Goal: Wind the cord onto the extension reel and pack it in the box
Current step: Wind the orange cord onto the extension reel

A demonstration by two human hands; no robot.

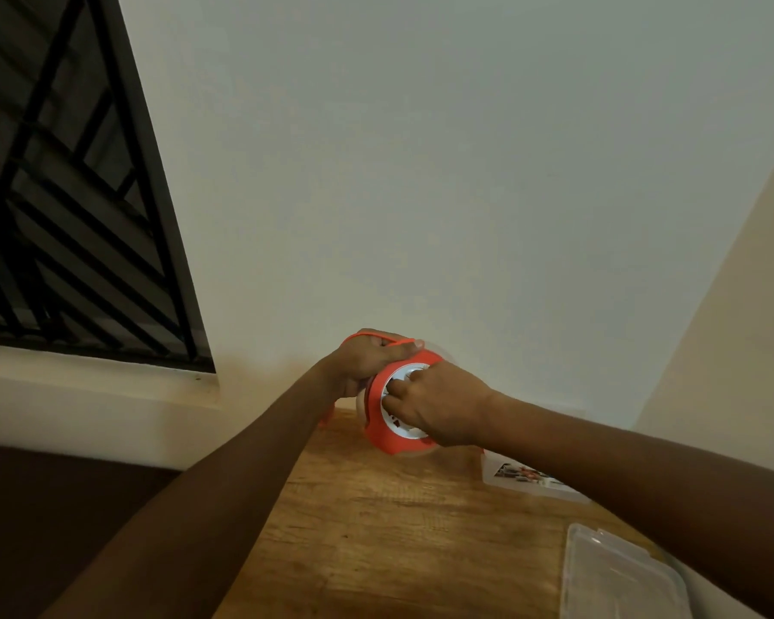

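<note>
We're mid-winding: left hand (367, 357) grips the reel (392, 422), held just above the bench (376, 507), orange cord (378, 336) looped over its knuckles. Right hand (439, 406) pinches the white hub. Round glossy plastic reel; box (532, 478) right of reel, not packed.

Reel (387, 422) at table's (376, 529) far edge; box (528, 478) right; clear lid (617, 578) nearer

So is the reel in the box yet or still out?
Out. Both hands, left and right, hold the reel above the table; the box lies apart, behind the right forearm.
</note>
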